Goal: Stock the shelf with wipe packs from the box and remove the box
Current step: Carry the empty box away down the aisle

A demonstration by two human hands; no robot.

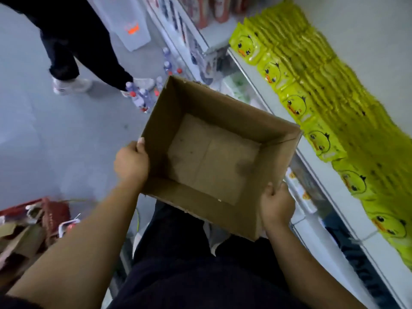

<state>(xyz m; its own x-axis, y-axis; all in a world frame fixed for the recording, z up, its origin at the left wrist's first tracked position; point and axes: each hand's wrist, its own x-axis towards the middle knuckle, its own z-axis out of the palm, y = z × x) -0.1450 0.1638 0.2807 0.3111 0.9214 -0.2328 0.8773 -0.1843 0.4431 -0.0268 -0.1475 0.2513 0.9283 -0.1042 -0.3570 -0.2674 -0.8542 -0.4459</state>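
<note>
**While Held Clear of the Shelf, the Box Is Empty**

As the head view shows, the cardboard box is held above the floor in front of the person, open side up, with nothing inside it. The left hand grips the left wall near its top edge, fingers curled around the outside and the thumb at the rim. The right hand grips the right wall near the near corner, thumb over the rim. Both hands are clamped on the cardboard.

The yellow wipe packs, printed with a duck face, stand in tight rows along the white shelf to the right of the box. The box's far right corner lies just beside the shelf's front edge.

Bottles with red caps stand on the floor beyond the box. Another person's legs are at upper left. A red basket sits at lower left.
</note>
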